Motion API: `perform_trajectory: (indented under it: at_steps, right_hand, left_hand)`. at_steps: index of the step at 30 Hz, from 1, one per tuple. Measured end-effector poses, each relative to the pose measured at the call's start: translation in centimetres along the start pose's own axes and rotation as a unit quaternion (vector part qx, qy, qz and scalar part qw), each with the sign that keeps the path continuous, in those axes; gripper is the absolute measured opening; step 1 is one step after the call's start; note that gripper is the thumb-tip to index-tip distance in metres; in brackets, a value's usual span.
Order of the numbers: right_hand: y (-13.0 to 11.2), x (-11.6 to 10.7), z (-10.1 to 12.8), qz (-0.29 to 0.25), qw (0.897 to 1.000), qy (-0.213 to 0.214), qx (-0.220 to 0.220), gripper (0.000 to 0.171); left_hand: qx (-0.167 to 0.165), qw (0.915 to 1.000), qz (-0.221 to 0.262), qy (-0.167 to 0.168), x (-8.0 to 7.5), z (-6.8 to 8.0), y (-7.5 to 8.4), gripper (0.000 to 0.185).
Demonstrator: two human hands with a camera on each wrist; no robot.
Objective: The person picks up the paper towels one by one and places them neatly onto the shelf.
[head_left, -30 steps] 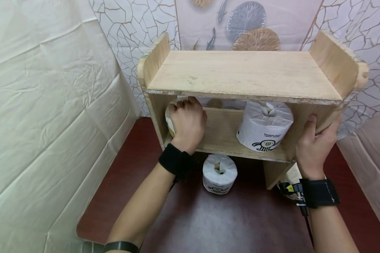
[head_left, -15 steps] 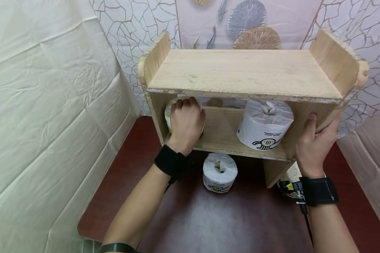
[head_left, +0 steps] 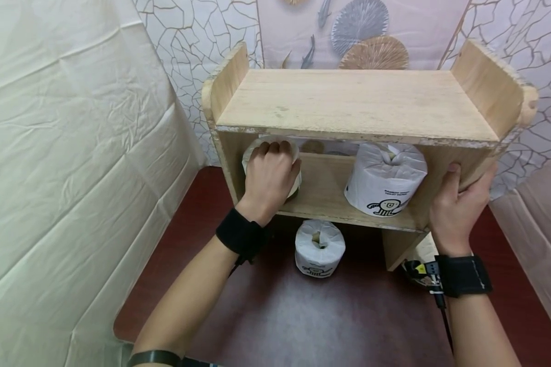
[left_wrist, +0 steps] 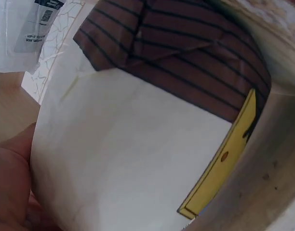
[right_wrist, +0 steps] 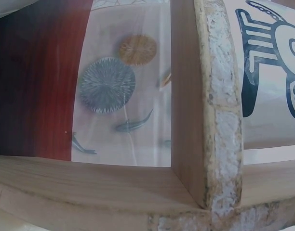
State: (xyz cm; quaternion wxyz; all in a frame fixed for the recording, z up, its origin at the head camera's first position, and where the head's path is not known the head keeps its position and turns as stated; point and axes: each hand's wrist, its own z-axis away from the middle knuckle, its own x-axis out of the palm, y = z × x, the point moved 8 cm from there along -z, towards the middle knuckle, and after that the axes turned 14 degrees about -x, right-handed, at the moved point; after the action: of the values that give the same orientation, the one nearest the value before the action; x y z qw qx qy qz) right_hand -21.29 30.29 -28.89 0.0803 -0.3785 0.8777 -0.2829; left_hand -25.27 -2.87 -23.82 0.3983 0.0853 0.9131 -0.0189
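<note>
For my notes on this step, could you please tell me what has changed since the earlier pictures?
The left hand has shifted slightly left, uncovering more of the printed roll it grips; nothing was let go. Unchanged: the right hand holding the shelf, the white roll inside it, and the lower roll on the table.

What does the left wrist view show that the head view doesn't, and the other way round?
Only the left wrist view: brown striped print and a yellow strip on the held roll.

Only the head view: the right hand holding the side of the wooden shelf, and the lower toilet roll on the reddish table.

Both: the left hand, the held roll, part of the wooden shelf and, apparently, the upper toilet roll.
</note>
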Motion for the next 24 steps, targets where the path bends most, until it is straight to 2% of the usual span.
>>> perform_trajectory:
  at_steps: [6,11,15,19,24]
  right_hand:
    - [-0.1,0.0,-0.2,-0.004,1.000,0.004,-0.003,0.046]
    - [-0.3,0.0,0.0,-0.005,1.000,-0.005,-0.013,0.047]
    - [-0.1,-0.1,0.1,-0.009,1.000,0.002,0.001,0.048]
    - [-0.1,0.1,0.1,-0.010,1.000,0.007,0.013,0.049]
    - [-0.2,0.3,-0.1,-0.018,1.000,0.008,0.016,0.049]
  left_hand:
    - [0.012,0.9998,0.013,-0.005,-0.1,0.1,-0.4,0.026]
    - [0.020,0.9988,0.038,-0.023,0.0,0.3,-0.8,0.028]
    - [0.034,0.9971,0.059,-0.033,0.1,0.4,-1.0,0.032]
    - [0.047,0.9961,0.069,-0.028,0.0,0.5,-1.2,0.033]
    - [0.068,0.9944,0.080,-0.005,-0.4,0.6,-1.6,0.030]
